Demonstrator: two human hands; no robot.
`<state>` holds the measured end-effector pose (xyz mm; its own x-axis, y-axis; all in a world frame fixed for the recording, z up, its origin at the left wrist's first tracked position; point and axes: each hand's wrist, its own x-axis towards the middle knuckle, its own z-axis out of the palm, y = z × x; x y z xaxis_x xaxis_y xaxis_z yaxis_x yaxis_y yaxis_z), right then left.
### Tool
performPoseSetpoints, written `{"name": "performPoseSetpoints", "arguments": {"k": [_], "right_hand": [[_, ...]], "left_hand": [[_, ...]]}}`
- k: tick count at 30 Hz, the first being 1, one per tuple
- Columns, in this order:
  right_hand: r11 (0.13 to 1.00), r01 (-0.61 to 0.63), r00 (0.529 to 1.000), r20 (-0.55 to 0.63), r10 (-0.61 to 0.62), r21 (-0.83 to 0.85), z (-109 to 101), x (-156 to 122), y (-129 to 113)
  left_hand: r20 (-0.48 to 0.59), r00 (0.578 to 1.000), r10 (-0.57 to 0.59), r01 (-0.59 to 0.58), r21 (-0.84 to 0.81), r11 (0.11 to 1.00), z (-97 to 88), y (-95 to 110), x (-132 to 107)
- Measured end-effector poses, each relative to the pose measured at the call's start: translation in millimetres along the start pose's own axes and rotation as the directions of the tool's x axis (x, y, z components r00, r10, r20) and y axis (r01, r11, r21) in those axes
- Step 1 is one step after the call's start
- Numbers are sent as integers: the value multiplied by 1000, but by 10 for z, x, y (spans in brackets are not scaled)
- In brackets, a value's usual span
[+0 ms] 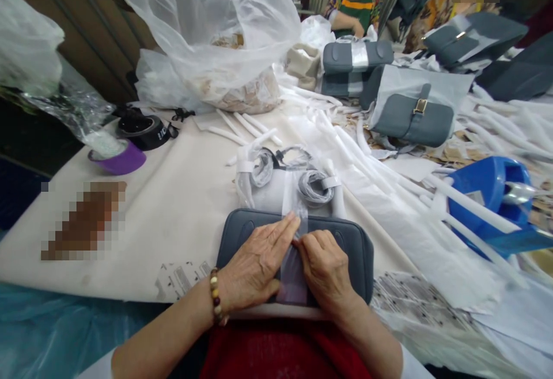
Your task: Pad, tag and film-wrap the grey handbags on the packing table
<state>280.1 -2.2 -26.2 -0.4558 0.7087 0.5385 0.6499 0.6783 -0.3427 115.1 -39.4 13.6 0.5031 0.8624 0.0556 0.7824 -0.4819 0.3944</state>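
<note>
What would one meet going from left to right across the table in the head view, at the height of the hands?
Purple container → left hand → right hand, both on the grey bag → blue tape dispenser.

Left cloth point(181, 206) bare; paper rolls point(453, 200), blue dispenser point(488, 186) crowd right.

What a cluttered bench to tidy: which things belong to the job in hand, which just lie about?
In hand: grey bag, tape strip, wrapped straps, left hand, right hand.
Lying about: blue dispenser, purple bowl, other grey bags, plastic sack.
</note>
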Motion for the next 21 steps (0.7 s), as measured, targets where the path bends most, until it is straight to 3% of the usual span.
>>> {"name": "performPoseSetpoints", "arguments": {"k": [2, 5, 9, 14, 18, 21], "right_hand": [[1000, -8, 1000, 7, 8, 9, 2, 4, 3], [1000, -15, 1000, -2, 15, 1, 0, 1, 12], [1000, -3, 1000, -21, 2, -24, 35, -2, 26], [996, -49, 998, -22, 51, 80, -18, 32, -23], [942, -152, 978, -95, 188, 301, -443, -101, 93], [958, -226, 915, -298, 271, 176, -938, -371, 490]], "left_hand": [[-21, 1000, -1, 1, -11, 1000, -42, 20, -48], [-160, 987, 12, -5, 46, 999, -19, 105, -150], [-238, 952, 193, -127, 267, 955, 208, 251, -229], [-267, 948, 175, -53, 409, 911, 405, 312, -177], [-280, 941, 188, -47, 443, 895, 366, 313, -184], [-288, 916, 280, -99, 513, 853, 403, 182, -242]]}}
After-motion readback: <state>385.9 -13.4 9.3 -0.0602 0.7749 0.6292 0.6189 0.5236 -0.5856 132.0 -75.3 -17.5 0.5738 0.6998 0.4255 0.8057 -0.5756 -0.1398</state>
